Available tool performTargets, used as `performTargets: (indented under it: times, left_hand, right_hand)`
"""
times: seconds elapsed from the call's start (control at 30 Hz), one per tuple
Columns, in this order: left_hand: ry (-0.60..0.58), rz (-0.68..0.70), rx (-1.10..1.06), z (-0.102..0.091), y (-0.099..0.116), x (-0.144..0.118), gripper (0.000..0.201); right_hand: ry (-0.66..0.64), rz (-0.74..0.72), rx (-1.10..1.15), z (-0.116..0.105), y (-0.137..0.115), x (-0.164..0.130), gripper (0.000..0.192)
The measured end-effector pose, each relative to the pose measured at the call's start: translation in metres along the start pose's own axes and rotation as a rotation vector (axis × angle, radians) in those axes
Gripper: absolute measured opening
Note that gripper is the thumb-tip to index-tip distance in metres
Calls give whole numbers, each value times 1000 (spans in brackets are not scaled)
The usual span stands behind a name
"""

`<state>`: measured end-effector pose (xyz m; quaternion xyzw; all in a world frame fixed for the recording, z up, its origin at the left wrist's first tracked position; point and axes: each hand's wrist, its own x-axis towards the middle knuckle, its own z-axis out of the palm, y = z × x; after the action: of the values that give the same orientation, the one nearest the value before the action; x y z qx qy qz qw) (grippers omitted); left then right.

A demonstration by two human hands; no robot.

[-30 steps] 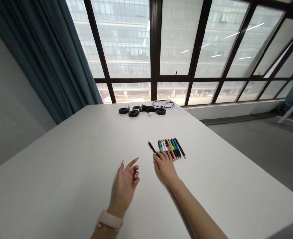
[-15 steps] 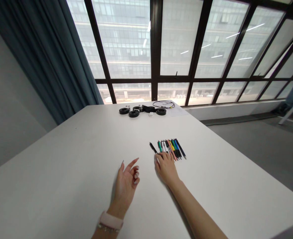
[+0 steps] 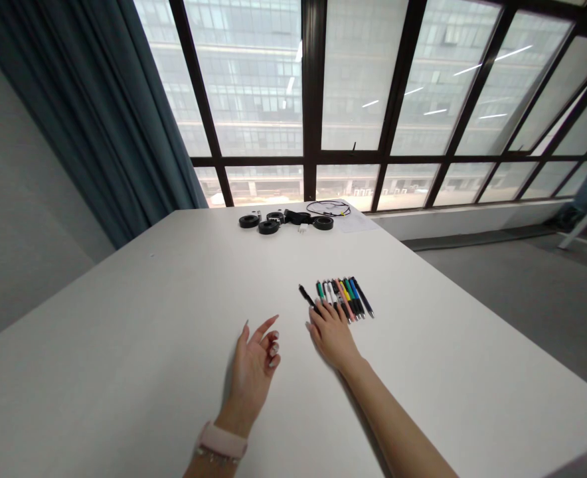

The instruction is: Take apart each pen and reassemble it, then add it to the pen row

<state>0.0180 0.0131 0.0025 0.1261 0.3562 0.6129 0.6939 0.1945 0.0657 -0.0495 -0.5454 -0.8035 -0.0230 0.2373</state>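
Pens: a row of coloured pens (image 3: 344,298) lies side by side on the white table (image 3: 124,345), just past the right hand, with one black pen (image 3: 306,295) set slightly apart at the row's left end.
Right hand: the right hand (image 3: 332,335) lies palm down, fingers stretched forward and loosely spread, fingertips on the near ends of the leftmost pens; it grips nothing.
Change: over the last second the fingertips have barely shifted along the near end of the row, and the pens sit where they were, so this reads as touching and straightening, not lifting.
Left hand: the left hand (image 3: 251,372) holds its place, raised on its edge, fingers loosely curled and apart, empty; a pink wristband (image 3: 221,442) on the wrist.
Further out: black rings (image 3: 268,226) and a coiled cable (image 3: 327,208) at the table's far edge, below the window (image 3: 353,86) and beside the blue curtain (image 3: 104,119).
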Motion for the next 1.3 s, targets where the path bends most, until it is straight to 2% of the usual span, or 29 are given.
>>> performTargets:
  times: [0.63, 1.3]
  left_hand:
    - [6, -1, 5, 1, 0, -1, 42]
    - [0, -5, 4, 1, 0, 0, 42]
  right_hand:
    - [31, 41, -46, 2, -2, 1, 35]
    - [-7, 44, -32, 1, -3, 1, 41]
